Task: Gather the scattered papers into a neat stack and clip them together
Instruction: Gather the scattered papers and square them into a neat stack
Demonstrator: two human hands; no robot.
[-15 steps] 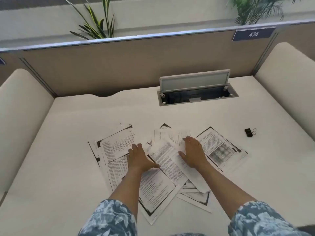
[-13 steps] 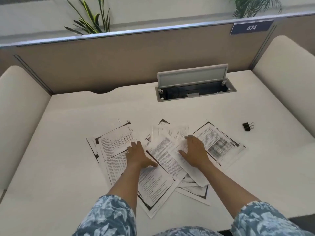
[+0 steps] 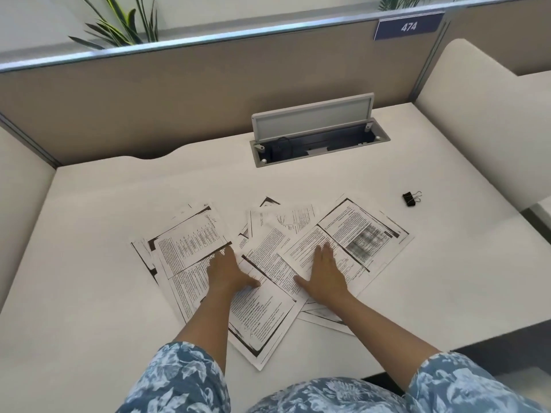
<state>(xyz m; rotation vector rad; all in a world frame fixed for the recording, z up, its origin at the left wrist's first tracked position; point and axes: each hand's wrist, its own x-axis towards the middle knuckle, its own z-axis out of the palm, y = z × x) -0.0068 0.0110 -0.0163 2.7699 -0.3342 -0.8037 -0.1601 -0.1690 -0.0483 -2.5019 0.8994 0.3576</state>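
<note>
Several printed papers [image 3: 190,242] lie fanned out and overlapping across the middle of the white desk [image 3: 89,293]. My left hand [image 3: 228,271] rests flat on the sheets at the left of the pile, fingers spread. Flat on a sheet at the right lies my right hand [image 3: 325,274], fingers together and thumb out. Neither hand grips anything. A black binder clip [image 3: 411,199] sits alone on the desk, well to the right of the papers and beyond my right hand.
An open cable box [image 3: 319,141] with a raised grey lid is set into the desk behind the papers. Tan partition walls enclose the back. Padded cream panels [image 3: 483,120] flank both sides. The desk's front edge runs near my right forearm.
Both hands stay pressed on the papers. My right hand has slid a little rightward with its sheet. The view has tilted slightly downward.
</note>
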